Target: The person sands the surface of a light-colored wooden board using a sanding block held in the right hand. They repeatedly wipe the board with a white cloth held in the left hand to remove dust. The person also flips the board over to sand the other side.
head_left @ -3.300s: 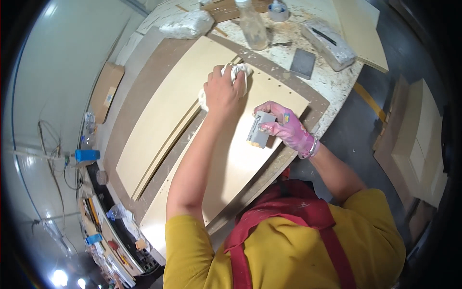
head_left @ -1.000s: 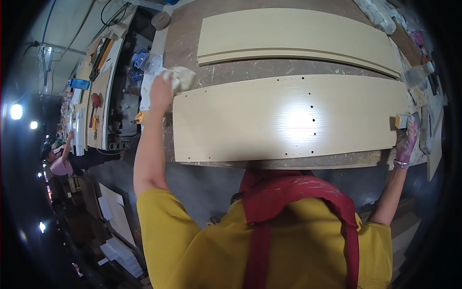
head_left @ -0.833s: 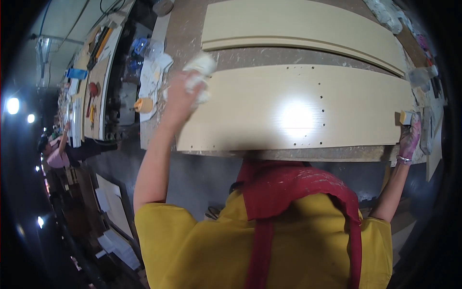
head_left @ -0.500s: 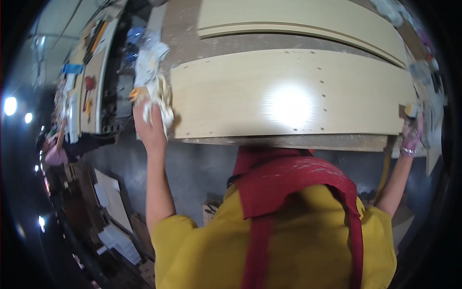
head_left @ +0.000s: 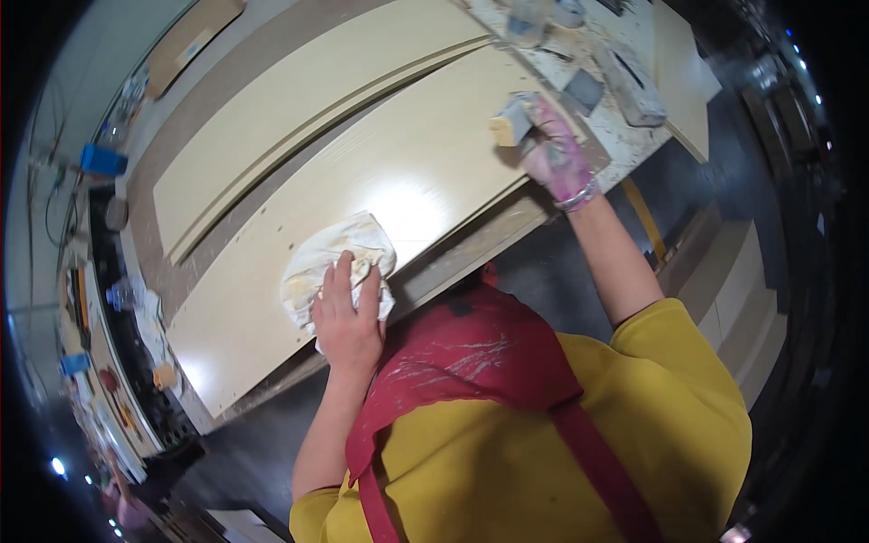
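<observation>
My left hand (head_left: 348, 321) is bare and presses a crumpled white rag (head_left: 339, 258) onto a pale wood-grain panel (head_left: 272, 294) with rows of small dark holes. Its fingers bend over the cloth and grip part of it. My right hand (head_left: 557, 163), in a pink, grey-stained glove, is closed around a sanding block (head_left: 511, 124) with a grey wrap and a yellowish end. That block is at the panel's right end. Part of it is hidden by the gloved fingers.
Beyond the panel lies a second pale board (head_left: 308, 113) with a grooved edge. A dusty side surface (head_left: 579, 54) at upper right carries a grey pad (head_left: 584, 93) and a long dusty block (head_left: 631, 86). Several boards (head_left: 724, 308) lean at lower right.
The view has turned to the right. My left hand has brought the rag from beside the panel's left end onto its face. My right hand still holds the block near the right end.
</observation>
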Demonstrator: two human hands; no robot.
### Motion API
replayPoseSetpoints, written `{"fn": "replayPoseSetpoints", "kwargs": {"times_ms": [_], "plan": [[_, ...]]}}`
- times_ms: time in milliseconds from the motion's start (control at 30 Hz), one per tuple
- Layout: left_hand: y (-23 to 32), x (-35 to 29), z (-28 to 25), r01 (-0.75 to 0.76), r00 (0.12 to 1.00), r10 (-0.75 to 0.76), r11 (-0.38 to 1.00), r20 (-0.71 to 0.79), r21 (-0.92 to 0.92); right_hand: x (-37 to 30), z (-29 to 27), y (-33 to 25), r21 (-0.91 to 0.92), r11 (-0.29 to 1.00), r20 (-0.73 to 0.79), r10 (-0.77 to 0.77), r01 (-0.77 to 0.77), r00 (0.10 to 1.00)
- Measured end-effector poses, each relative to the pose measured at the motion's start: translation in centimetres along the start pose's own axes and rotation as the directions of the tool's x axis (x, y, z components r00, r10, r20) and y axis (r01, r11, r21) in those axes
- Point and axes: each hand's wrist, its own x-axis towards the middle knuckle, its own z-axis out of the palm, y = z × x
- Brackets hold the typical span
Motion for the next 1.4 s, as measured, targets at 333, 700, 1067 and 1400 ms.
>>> {"fn": "replayPoseSetpoints", "kwargs": {"times_ms": [333,700,1067,1400], "plan": [[10.5,16.8,3.1,-0.606,0.728,0.653,0.755,0.209,-0.251,-5.3,-9.2,-12.8,0.154,0.952,-0.212,-0.230,0.264,0.950],[20.4,30.3,9.5,-0.782,0.495,0.860,0.504,0.127,-0.368,-12.7,-16.4,-12.7,-0.208,0.945,-0.368,-0.315,0.252,0.875],[0.6,27.0,-3.7,0.436,0.871,-0.126,0.645,0.476,-0.628,-6.2,-13.5,-12.7,0.176,0.976,-0.227,-0.086,0.127,0.970],[-16.8,8.2,-3.5,0.359,0.829,-0.289,0.931,0.479,-0.060,4.0,-5.4,-5.3,-0.094,0.990,0.025,-0.103,0.105,0.994]]}}
